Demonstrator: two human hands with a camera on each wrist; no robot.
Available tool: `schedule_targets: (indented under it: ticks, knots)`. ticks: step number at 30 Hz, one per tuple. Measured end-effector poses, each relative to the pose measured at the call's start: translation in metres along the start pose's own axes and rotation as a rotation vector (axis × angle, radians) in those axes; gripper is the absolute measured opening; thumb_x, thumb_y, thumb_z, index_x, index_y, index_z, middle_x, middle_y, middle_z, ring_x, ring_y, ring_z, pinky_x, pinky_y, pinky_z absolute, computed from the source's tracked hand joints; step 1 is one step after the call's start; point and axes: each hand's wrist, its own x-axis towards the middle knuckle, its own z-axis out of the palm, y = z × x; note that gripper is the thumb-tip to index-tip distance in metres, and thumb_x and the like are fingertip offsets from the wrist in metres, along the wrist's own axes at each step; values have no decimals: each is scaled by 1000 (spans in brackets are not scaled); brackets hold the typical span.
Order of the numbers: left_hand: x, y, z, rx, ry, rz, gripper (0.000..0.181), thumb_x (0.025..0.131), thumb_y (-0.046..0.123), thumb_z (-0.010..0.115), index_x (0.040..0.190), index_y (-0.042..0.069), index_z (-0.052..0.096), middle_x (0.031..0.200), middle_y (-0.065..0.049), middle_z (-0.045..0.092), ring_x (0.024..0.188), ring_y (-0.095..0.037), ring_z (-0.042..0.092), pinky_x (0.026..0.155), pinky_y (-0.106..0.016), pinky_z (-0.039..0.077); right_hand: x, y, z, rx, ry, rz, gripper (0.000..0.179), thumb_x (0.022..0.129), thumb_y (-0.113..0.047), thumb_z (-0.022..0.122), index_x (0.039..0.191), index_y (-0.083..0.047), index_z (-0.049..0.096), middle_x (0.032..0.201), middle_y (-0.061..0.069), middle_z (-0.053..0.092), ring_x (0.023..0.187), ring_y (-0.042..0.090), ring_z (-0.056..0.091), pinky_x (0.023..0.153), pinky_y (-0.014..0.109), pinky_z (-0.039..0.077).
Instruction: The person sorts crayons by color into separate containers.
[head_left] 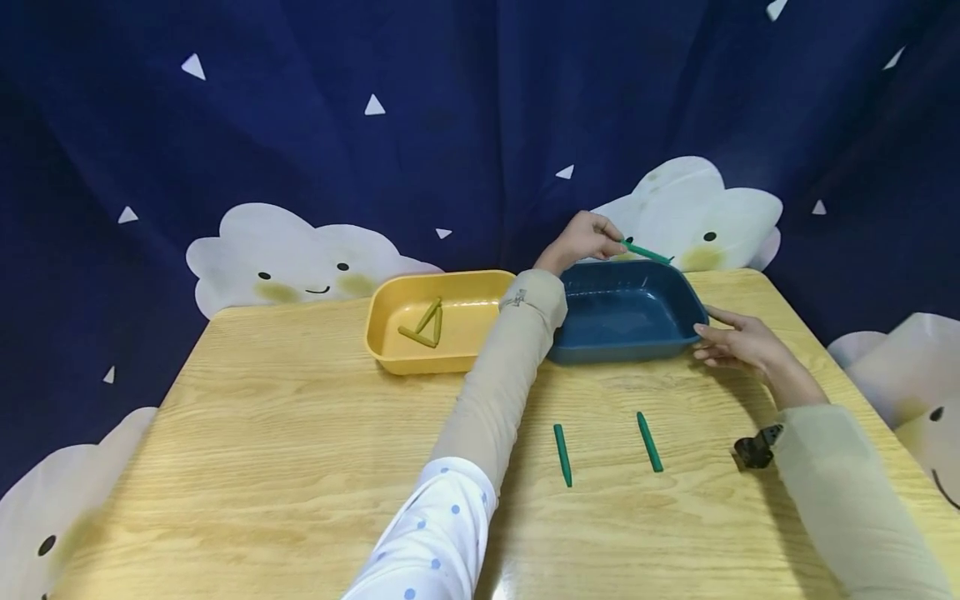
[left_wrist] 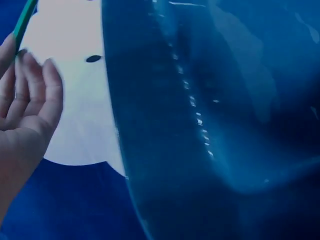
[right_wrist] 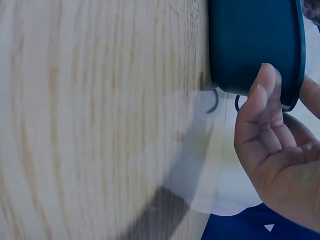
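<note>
My left hand [head_left: 585, 240] pinches a green crayon [head_left: 647, 252] by one end, above the back rim of a dark blue bin [head_left: 622, 353]. In the left wrist view, the crayon [left_wrist: 24, 22] sticks up from the fingertips, beside the bin's long rim. At the bin's right end, my right hand [head_left: 750, 348] grips the corner. The right wrist view has its fingers [right_wrist: 252, 112] against the outer wall and the thumb at the rim. No crayon shows inside the blue bin. Two more green crayons [head_left: 562, 455] [head_left: 649, 442] lie apart on the table in front.
Left of the blue bin stands a yellow bin [head_left: 427, 365] with three olive-yellow crayons [head_left: 417, 336] in it; my left sleeve [head_left: 498, 383] covers its right end. Both bins sit near the back edge of the wooden table [head_left: 285, 442], before a dark blue curtain [head_left: 435, 125] with clouds.
</note>
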Motion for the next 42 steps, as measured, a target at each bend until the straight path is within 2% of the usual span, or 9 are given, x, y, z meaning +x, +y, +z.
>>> schedule_targets:
  ticks: [6,9,11,15,18,22,28,35,42]
  knots:
    - [1,-9,9,-19,-140,-246,28,82,-1,65,108,-9,61,75,-10,60,65,-18,55,70,-30,52,-5,3,0,-1,4,0,89,88,-39,57,144,-3,-1,80,-1,66,73,14,66,65,27,53]
    - [1,-8,12,-35,-174,-339,22,82,-1,64,103,-8,63,72,-12,60,63,-20,57,68,-32,53,-7,3,-1,-2,7,12,87,89,-38,56,144,-4,-1,80,-3,66,73,12,66,66,27,53]
    - [1,-6,12,-26,-187,-380,20,84,1,62,102,-7,63,76,-15,62,66,-22,60,67,-32,54,-8,2,0,1,6,12,86,89,-38,55,144,-4,-1,79,-4,66,73,11,65,66,26,52]
    - [-1,-1,11,92,-215,-432,25,89,8,57,110,-4,63,97,-17,65,82,-24,64,72,-34,53,-9,1,-1,0,18,21,83,90,-36,54,145,-6,0,80,-3,67,72,10,65,66,26,52]
    - [-2,5,9,173,-239,-436,32,90,15,56,119,2,58,113,-15,61,96,-25,61,78,-36,51,-9,0,-2,-14,20,25,83,90,-37,54,145,-7,-1,82,-2,66,74,10,65,67,27,52]
    - [-4,10,6,196,-255,-393,40,90,19,57,128,7,51,122,-14,56,105,-24,57,84,-37,48,-8,-1,-2,-21,27,28,82,90,-37,53,145,-7,-1,82,-3,65,74,11,65,68,27,52]
    - [-14,13,-1,223,-244,-296,48,91,21,56,135,5,44,122,-13,56,104,-21,57,84,-35,48,3,-6,-2,-23,29,20,79,92,-34,52,145,-5,0,78,-5,64,73,10,65,67,27,52]
    - [-41,14,-2,273,-242,-136,46,91,23,57,131,3,47,113,-11,61,96,-22,60,77,-33,50,13,3,-7,1,17,27,83,90,-34,56,145,-5,1,79,-1,65,72,13,66,65,28,53]
    - [-69,11,-4,230,-284,39,40,91,16,57,127,0,50,105,-13,64,90,-25,59,75,-35,49,23,18,-17,30,20,43,96,81,-43,65,146,-8,2,81,-1,67,74,14,66,66,28,53]
